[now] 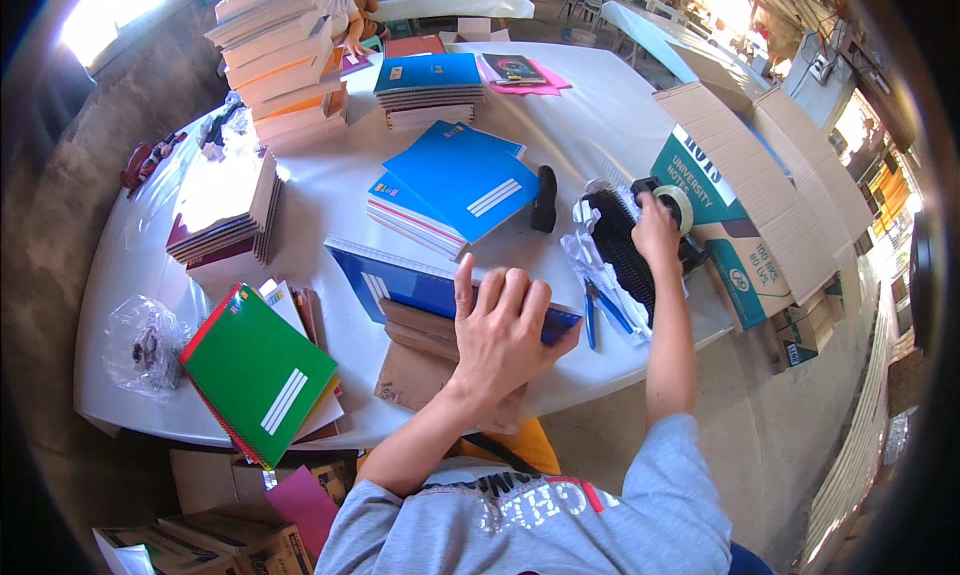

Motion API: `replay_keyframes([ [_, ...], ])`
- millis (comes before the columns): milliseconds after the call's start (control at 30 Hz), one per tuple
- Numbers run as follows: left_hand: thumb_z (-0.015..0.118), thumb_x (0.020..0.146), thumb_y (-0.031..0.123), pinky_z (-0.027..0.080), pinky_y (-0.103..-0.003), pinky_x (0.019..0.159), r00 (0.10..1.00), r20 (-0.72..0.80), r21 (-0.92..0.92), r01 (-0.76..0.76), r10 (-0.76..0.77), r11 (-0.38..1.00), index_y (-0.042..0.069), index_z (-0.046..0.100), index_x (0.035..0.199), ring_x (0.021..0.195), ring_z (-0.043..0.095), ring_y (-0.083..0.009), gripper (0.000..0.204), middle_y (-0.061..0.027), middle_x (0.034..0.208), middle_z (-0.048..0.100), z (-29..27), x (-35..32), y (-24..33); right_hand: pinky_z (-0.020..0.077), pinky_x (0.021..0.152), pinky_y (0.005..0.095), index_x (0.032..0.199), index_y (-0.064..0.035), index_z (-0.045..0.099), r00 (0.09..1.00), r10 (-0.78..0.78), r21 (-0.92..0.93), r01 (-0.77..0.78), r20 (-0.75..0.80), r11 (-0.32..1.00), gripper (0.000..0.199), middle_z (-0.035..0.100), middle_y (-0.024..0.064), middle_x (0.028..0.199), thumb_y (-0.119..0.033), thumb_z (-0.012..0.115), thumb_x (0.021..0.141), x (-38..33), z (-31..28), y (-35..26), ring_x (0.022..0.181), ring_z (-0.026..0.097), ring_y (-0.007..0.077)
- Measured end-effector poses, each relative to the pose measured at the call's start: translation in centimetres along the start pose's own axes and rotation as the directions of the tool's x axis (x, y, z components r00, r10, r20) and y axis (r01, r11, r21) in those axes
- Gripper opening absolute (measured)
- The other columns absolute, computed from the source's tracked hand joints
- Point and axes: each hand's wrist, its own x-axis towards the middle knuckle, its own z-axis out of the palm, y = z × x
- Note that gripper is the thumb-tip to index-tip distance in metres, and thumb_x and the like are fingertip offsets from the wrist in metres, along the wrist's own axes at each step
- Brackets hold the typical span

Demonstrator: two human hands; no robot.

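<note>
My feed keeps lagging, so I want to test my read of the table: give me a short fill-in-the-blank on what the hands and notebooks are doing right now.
1. The left hand lies flat on a ____ notebook at the table edge.
2. The right hand grips a roll of ____ beside the open cardboard box.
3. The notebook overhanging the near-left table edge has a ____ cover.

Missing words: blue; tape; green

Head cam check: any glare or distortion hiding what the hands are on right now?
Head view: fisheye bends the white table edges toward the rim; sunlight blows out the notebook stack at left and the upper-left window. The left hand on the blue notebook and the right hand at the tape roll are sharp and evenly lit.
</note>
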Motion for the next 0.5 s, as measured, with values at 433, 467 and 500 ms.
replay_keyframes([
  [433,0.072,0.068,0.045,0.031,-0.039,0.083,0.999,0.034,-0.022,-0.042,0.043,0.999,0.011,0.056,0.080,0.081,0.047,-0.0230,0.039,-0.0056,0.081,0.049,-0.2,-0.4,-0.6,0.0486,0.074,0.0284,0.110,-0.0116,0.066,0.798,-0.562,0.795,0.189,0.218,0.576,0.032,0.059,0.0076,0.096,-0.007,0.065,0.079,-10.1,-13.3,-6.2,0.082,0.059,0.0160],
  [467,0.072,0.068,0.046,0.031,-0.039,0.083,0.998,0.022,-0.026,-0.055,0.055,0.998,0.011,0.056,0.079,0.081,0.047,-0.0229,0.040,-0.0055,0.081,0.049,-0.1,-0.3,-0.6,0.0488,0.070,0.0262,0.107,-0.0113,0.068,0.835,-0.533,0.794,0.229,0.137,0.563,0.030,0.059,0.0060,0.092,-0.002,0.065,0.078,-10.5,-13.1,-6.6,0.078,0.059,0.0137],
  [500,0.072,0.069,0.046,0.031,-0.039,0.083,0.998,0.010,-0.028,-0.066,0.067,0.997,0.010,0.056,0.079,0.081,0.047,-0.0227,0.040,-0.0054,0.081,0.049,0.0,-0.2,-0.7,0.0489,0.066,0.0239,0.103,-0.0109,0.070,0.864,-0.501,0.789,0.271,0.053,0.551,0.030,0.059,0.0045,0.088,0.003,0.064,0.077,-10.9,-12.9,-6.9,0.075,0.058,0.0114],
])
